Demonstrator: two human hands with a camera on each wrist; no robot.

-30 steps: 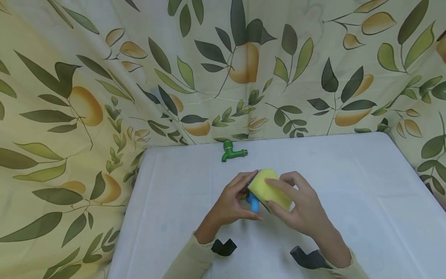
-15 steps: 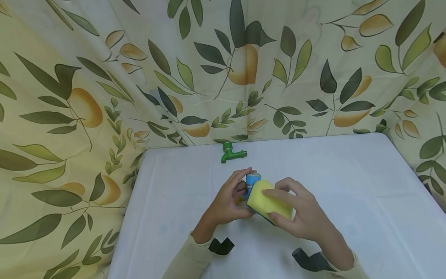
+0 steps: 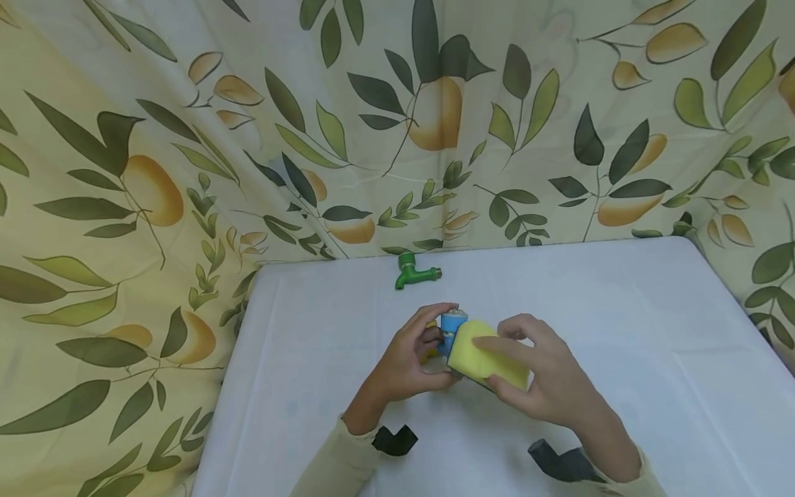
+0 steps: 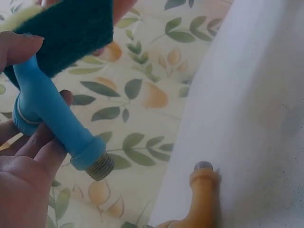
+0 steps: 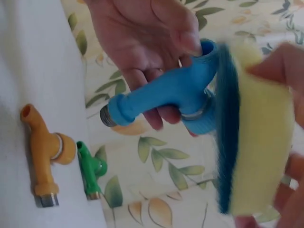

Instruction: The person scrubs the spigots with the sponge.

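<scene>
A blue plastic tap (image 4: 61, 114) with a threaded metal end is held in my left hand (image 3: 406, 362), thumb at its spout and fingers around its body. My right hand (image 3: 553, 369) grips a yellow sponge (image 3: 487, 355) between thumb and fingers. The sponge's dark green scouring side (image 5: 228, 133) faces the tap, against it or very close; I cannot tell which. In the head view the sponge hides part of the tap, while its round blue cap shows above. Both hands are raised over the table.
An orange tap (image 5: 45, 156) lies on the white table (image 3: 621, 345), mostly hidden behind my left hand in the head view. Near the table's back edge lies a green tap (image 3: 415, 273). A leaf-and-fruit patterned curtain (image 3: 528, 172) hangs behind.
The sponge has come down from the tap's upper part, uncovering the cap, and shifted slightly right. The blue tap has turned, so its spout no longer shows in the head view.
</scene>
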